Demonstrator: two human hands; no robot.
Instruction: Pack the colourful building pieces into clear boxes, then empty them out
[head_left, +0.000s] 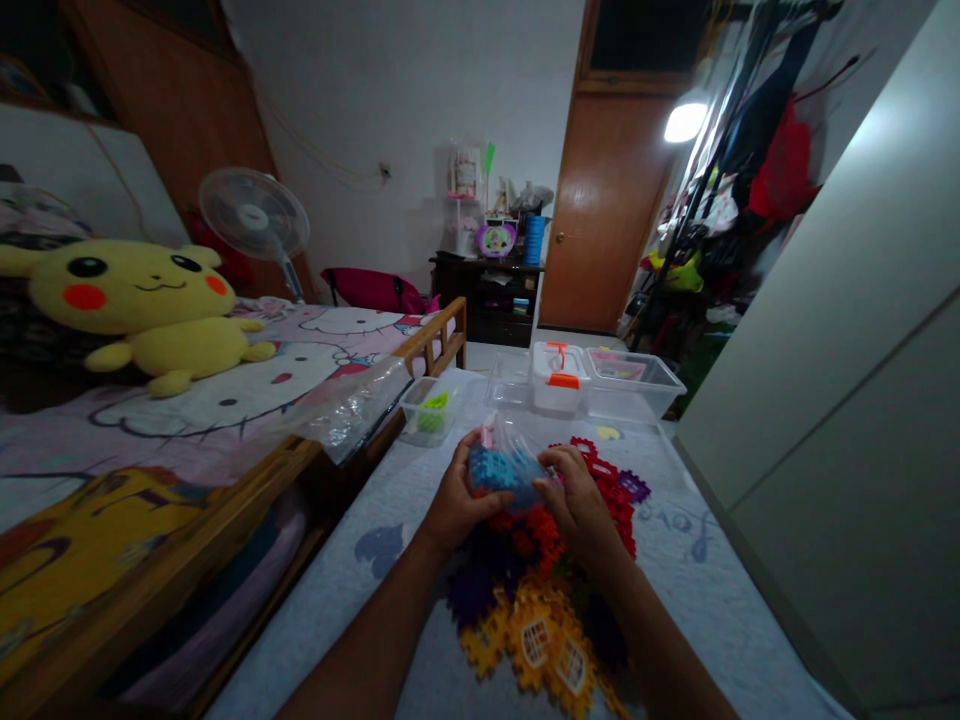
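Between my two hands is a clear plastic bag (517, 445) with blue toy building pieces (491, 472) inside. My left hand (463, 495) wraps round its left side, thumb across the front. The fingers of my right hand (574, 495) pinch the bag's right edge. Below and behind the hands lies a loose pile of interlocking plastic pieces: red pieces (622, 510), dark purple pieces (472, 595) and orange-yellow pieces (517, 625), some with white window inserts. My forearms hide part of the pile.
Beyond the pile stand a lidded clear box (557, 365) with orange clips and an open clear bin (645, 380). A small tub (420, 420) holding green pieces is at the left edge. A wooden bed rail (285, 470) runs along the left; a white cabinet (847, 400) borders the right.
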